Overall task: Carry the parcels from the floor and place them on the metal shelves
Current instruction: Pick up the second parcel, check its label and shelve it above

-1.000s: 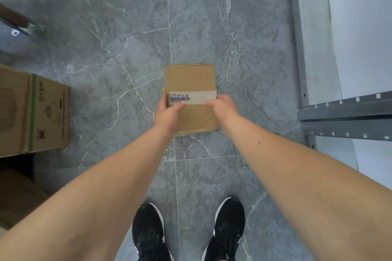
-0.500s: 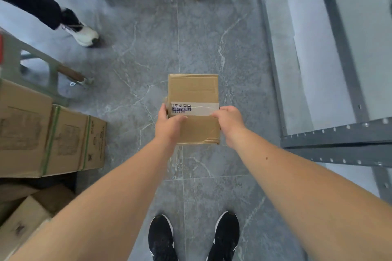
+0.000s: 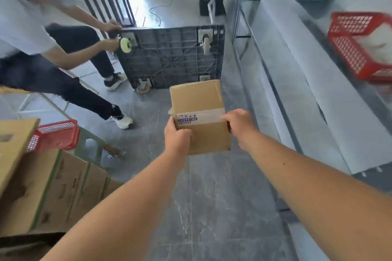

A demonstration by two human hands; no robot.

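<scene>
The cardboard parcel (image 3: 199, 116) had lifted further off the floor (image 3: 212, 207), carried in the air left of the metal shelves (image 3: 314, 91). The left hand (image 3: 177, 135) and right hand (image 3: 239, 125) each clasped a near side, fingers curled. Gripped only near its end, it could tip forward or clip the shelf edge.

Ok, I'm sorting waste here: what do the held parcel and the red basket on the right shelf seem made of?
The parcel looks like matte brown cardboard: flat faces, crisp edges, a tape strip across it. The red basket is probably moulded plastic, slightly shiny, its walls an even grid of holes.
</scene>
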